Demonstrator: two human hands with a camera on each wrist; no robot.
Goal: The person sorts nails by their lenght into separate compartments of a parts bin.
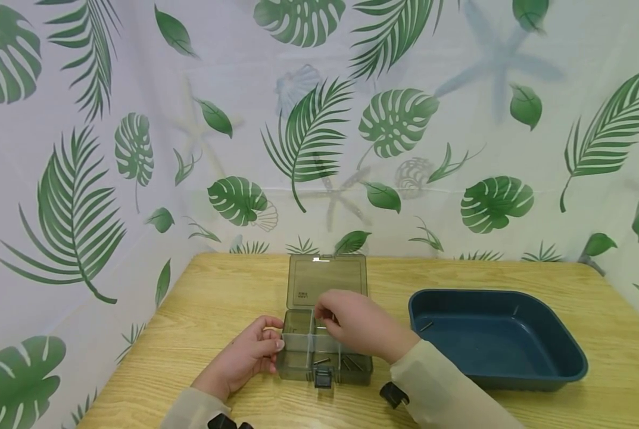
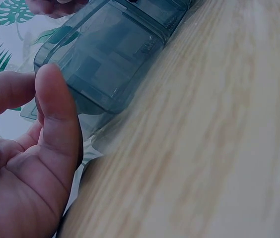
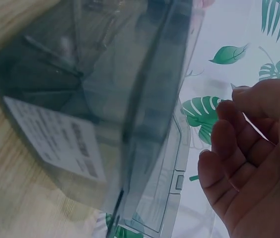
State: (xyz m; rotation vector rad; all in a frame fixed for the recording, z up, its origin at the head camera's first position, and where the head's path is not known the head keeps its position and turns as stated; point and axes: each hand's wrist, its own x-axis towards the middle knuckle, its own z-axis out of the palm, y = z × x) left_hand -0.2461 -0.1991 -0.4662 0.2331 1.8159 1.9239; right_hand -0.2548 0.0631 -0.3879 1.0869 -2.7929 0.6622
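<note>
A translucent grey compartment box [image 1: 296, 360] stands on the table with its lid [image 1: 327, 277] folded back. My left hand [image 1: 249, 351] grips the box's left side; in the left wrist view the thumb [image 2: 55, 104] and index finger pinch its edge. Above the back compartments is my right hand [image 1: 354, 322], its fingers curled and pointing down. In the right wrist view its thumb [image 3: 264, 99] meets the index fingertip; whether something small is between them cannot be told. Small dark metal pins [image 1: 355, 363] lie in the front middle and front right compartments.
A dark blue tray [image 1: 512, 381] sits to the right of the box, with a thin metal pin [image 1: 426, 326] near its left wall. A leaf-patterned cloth [image 1: 319, 119] hangs behind the wooden table [image 1: 233, 280]. The box's latch [image 1: 323, 377] faces the front.
</note>
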